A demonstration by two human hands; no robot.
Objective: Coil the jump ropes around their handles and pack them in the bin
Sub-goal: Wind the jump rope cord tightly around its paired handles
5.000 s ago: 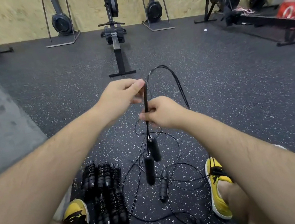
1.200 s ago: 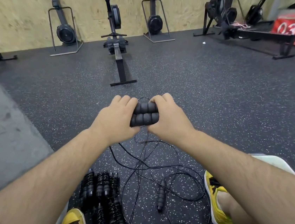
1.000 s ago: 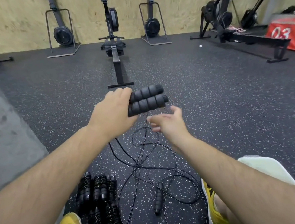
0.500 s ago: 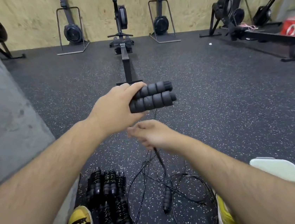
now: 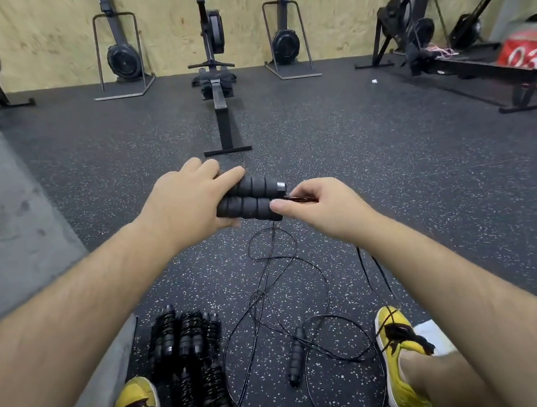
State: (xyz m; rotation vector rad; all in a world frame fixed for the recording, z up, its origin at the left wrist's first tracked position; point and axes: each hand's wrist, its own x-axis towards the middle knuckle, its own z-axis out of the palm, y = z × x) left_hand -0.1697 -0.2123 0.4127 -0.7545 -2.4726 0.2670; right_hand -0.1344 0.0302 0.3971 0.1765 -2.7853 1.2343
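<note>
While left hand (image 5: 187, 209) grips both handles (image 5: 250, 198) at centre, right hand (image 5: 321, 207) pinches cord (image 5: 302, 200) at their 3 o'clock end. Slack hanging toward 6 o'clock crosses second rope (image 5: 296, 354) on floor; winding could snag, dragging it up.

A gym: rowing machines (image 5: 215, 75) on speckled rubber floor (image 5: 356, 160).

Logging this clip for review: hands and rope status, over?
Left hand grips both handles. Right hand pinches the rope at their ends. No wraps yet; slack tangled on floor, a loose handle among it.
</note>
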